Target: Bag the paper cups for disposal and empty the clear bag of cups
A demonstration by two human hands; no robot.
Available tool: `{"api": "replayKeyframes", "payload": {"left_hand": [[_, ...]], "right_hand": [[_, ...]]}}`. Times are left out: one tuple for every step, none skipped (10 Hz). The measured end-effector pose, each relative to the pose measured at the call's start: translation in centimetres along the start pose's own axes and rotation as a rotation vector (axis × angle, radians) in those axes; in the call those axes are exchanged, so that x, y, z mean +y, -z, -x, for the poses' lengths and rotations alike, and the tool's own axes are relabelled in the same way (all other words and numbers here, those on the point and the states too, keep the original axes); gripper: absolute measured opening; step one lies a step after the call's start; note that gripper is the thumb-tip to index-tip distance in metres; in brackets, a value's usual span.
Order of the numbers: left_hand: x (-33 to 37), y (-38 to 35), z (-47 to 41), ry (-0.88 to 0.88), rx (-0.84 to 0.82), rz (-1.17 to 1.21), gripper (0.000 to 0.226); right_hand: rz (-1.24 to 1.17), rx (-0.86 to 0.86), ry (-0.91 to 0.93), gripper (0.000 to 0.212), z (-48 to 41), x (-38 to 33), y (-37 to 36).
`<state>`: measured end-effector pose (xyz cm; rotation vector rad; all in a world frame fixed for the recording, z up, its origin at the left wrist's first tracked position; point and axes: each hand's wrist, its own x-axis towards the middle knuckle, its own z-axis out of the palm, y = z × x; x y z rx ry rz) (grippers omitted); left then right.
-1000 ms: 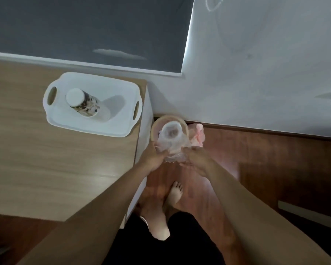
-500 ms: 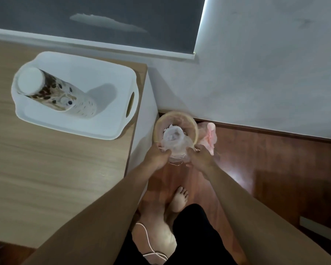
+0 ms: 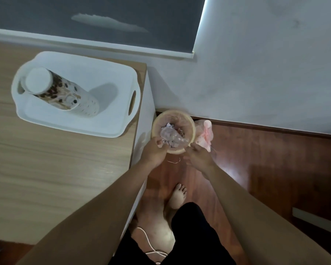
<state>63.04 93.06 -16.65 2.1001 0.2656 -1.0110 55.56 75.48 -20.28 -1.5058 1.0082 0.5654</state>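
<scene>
A crumpled clear bag lies in the mouth of a round beige waste bin on the floor beside the table. My left hand pinches the near end of this bag at the bin's rim. To the right of the bin's near rim, my right hand has its fingers apart and holds nothing. A stack of patterned paper cups leans in a white tray on the table. What is inside the clear bag is too blurred to tell.
A wooden table fills the left, its edge close to the bin. A pink plastic bag sits behind the bin, against the wall. My bare foot and a white cable are on the wooden floor below.
The clear bag, held up between both hands, has dropped into the bin. My right hand has let go and drawn back. The view has moved closer.
</scene>
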Motion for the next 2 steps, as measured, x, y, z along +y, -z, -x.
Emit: {"api": "replayKeyframes", "payload": {"left_hand": [[0.6,2.4,2.7,-0.089,-0.024,-0.022,0.043],[1.0,4.6,5.1,-0.215,-0.017,-0.027,0.039]], "right_hand": [[0.049,0.01,0.044,0.042,3.0,-1.7,-0.8],[0.085,0.005,0.092,0.02,5.5,-3.6,-2.0]]}}
